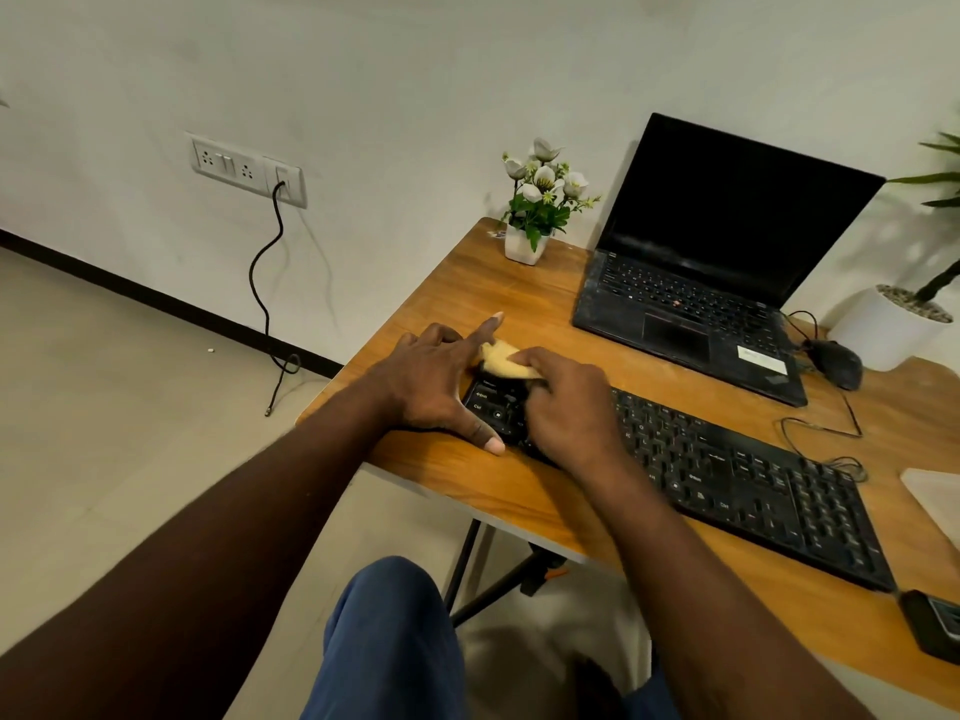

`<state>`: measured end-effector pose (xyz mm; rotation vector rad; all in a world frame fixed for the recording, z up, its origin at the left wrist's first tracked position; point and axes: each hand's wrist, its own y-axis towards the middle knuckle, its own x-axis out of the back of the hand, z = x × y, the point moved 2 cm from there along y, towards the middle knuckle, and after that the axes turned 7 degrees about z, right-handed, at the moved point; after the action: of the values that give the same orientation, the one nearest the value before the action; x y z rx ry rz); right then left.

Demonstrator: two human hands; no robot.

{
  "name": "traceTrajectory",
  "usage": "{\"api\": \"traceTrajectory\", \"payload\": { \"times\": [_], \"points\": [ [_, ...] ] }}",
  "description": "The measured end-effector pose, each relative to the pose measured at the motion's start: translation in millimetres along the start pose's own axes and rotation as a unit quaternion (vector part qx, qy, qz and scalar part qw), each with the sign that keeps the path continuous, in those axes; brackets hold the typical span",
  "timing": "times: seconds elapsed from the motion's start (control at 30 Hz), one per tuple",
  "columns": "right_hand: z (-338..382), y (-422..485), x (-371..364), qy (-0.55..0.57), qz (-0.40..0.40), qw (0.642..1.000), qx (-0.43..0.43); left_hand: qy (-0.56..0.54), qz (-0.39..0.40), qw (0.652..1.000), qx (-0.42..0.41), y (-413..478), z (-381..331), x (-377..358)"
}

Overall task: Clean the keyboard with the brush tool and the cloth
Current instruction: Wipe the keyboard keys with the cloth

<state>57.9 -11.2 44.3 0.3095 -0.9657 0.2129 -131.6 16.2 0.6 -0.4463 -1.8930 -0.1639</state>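
Both forearms reach out over the table [457, 480]. The left hand [431, 381] lies splayed and grasps nothing, its thumb at the front corner of the keyboard [727, 475]. Just beside it, the right hand [566, 407] curls over the yellow cloth [506, 362], which peeks out beyond its fingertips on the leftmost keys. The table edge falls away near the left hand, and uncovered keys run rightward from the grip.

Yellow cloth [503, 360], black keyboard [727, 475] and laptop [717, 262], wood-grain orange-brown table [467, 480], white flowers [543, 171].

Left hand [434, 379] splayed flat, index extended; right hand [566, 402] fingers [537, 362] curled; forearms outstretched.
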Motion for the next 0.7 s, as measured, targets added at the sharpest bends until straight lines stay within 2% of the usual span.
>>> {"api": "traceTrajectory", "payload": {
  "times": [0.13,0.37,0.5,0.7],
  "points": [
    [27,-16,-20,-0.028,0.040,0.997,0.061,-0.013,-0.001,1.000,-0.012,0,3,0],
    [-16,-46,0,-0.049,0.107,0.981,0.153,0.023,0.008,1.000,0.005,3,0,1],
    [-44,-70,7,-0.079,0.104,0.973,0.192,0.022,0.008,0.999,0.022,2,-3,2],
    [-75,-97,27,-0.070,0.043,0.982,0.172,-0.001,0.010,1.000,0.030,-3,-5,2]
  ]
}}
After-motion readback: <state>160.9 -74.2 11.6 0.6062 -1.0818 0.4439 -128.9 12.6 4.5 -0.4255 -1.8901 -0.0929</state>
